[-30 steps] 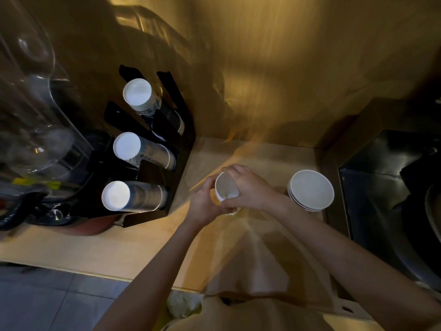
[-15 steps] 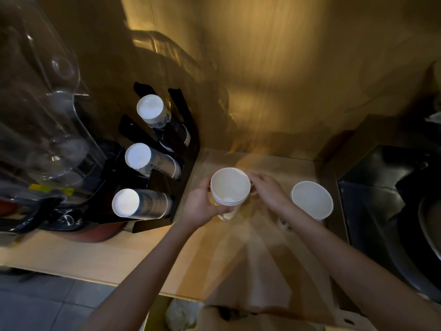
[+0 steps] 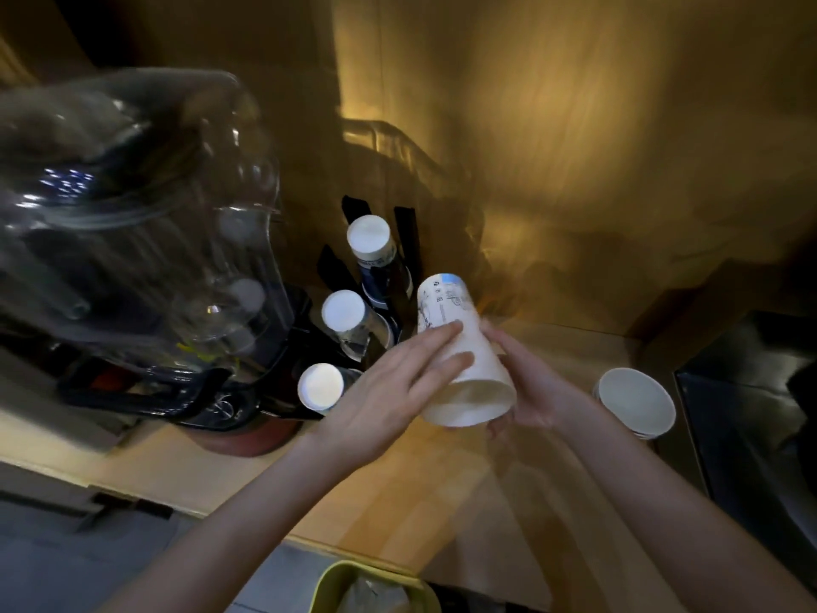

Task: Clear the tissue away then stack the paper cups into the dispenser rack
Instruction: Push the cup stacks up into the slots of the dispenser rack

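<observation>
Head view: paper cups (image 3: 464,347) lie tilted between left hand (image 3: 384,391) and right hand (image 3: 530,387).

Wooden counter (image 3: 274,488), black cup rack (image 3: 398,329), apparently stacked paper cups (image 3: 636,402)

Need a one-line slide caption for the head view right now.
Both hands, left and right, hold a tilted paper cup stack beside the black dispenser rack.

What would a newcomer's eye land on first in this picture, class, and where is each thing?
First, the white paper cup stack at centre, tipped with its open mouth toward the camera, held between the left hand and right hand. Left of it, the black dispenser rack shows three white cup bottoms. A big clear jug fills the left; more cups stand on the right.
</observation>
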A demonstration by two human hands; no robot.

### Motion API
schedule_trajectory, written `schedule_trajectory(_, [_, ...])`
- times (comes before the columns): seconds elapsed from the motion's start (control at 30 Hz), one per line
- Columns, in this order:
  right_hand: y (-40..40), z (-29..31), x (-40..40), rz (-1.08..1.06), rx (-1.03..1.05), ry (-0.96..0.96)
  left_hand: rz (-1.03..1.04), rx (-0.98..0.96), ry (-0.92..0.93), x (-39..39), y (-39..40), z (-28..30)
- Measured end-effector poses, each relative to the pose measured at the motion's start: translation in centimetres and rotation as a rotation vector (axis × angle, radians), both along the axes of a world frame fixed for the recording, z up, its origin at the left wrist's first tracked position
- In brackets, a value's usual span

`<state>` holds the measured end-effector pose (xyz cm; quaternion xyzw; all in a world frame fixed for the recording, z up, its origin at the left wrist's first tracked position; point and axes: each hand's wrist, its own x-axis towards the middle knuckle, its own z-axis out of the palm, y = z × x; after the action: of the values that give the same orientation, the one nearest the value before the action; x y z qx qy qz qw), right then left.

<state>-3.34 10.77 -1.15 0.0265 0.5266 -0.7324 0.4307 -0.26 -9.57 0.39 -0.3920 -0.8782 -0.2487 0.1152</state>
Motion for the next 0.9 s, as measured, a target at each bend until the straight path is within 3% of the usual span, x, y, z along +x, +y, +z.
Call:
schedule_trajectory(0.17, [-4.6,0.9,0.7,-0.076,0.031,0.196,0.166,-0.001,-0.056,1.8,-3.7,0.3])
schedule_trajectory(0.27, [-7.4,1.8,1.3,-0.182,0.108,0.402,0.167,-0.020,0.168,2.8,-7.0,0.1])
schedule_trajectory(0.3, [-8.3,2.1,1.5,-0.226,0.145,0.470,0.150,-0.019,0.146,3.3,-8.1,0.0])
schedule_trajectory(0.47, [-13.1,1.6,2.4,-0.455,0.370,0.809,0.307,0.370,-0.105,3.9,-11.4,2.2])
schedule_trajectory(0.6, [-15.9,0.0,3.4,-0.479,0.474,1.003,0.346,0.493,-0.182,3.7,-12.4,3.8])
schedule_trajectory(0.9, [-18.0,-4.0,4.0,-0.447,0.625,1.009,0.371,0.380,-0.143,2.8,-12.6,2.1])
